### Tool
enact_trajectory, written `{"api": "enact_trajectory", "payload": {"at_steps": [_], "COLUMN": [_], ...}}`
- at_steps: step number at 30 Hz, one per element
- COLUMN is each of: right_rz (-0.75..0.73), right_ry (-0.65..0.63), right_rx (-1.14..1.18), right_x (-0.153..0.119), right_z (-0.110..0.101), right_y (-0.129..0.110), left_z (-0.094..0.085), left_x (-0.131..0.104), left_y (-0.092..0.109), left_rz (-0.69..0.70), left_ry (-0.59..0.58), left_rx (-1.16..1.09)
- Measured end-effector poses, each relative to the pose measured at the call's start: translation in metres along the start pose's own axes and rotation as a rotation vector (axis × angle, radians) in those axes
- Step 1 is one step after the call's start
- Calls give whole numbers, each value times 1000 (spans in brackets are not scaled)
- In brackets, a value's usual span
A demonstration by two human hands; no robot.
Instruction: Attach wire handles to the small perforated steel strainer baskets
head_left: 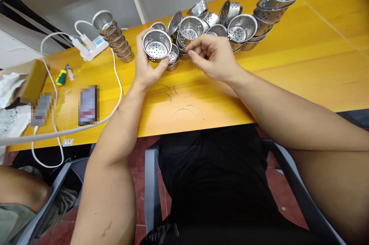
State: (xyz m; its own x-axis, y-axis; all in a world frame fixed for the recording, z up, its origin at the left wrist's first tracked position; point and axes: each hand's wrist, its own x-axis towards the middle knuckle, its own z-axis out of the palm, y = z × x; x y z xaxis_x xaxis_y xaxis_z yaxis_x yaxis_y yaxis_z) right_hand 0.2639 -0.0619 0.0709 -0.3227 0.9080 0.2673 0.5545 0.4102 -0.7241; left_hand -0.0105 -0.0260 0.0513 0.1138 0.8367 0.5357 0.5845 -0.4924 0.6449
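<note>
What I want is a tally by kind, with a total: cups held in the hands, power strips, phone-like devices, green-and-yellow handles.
Held cup: 1
Power strip: 1
Phone-like devices: 2
Green-and-yellow handle: 1
Total: 5

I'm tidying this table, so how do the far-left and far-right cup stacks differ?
The left stack slants leftward in the view; the right stack slants rightward. The left stack stands beside the power strip, while the right stack stands by the cup pile. Both are perforated metal cups.
</note>
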Motion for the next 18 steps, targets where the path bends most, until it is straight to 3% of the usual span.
{"api": "enact_trajectory", "payload": {"at_steps": [6, 18], "right_rz": [-40, -25], "right_ry": [54, 40], "right_rx": [82, -10], "right_x": [0, 1], "right_z": [-1, 0], "right_y": [4, 5], "left_z": [3, 0], "left_x": [-3, -3], "left_y": [4, 11], "left_rz": [-4, 54], "left_ry": [-28, 15], "left_rx": [-36, 36]}}
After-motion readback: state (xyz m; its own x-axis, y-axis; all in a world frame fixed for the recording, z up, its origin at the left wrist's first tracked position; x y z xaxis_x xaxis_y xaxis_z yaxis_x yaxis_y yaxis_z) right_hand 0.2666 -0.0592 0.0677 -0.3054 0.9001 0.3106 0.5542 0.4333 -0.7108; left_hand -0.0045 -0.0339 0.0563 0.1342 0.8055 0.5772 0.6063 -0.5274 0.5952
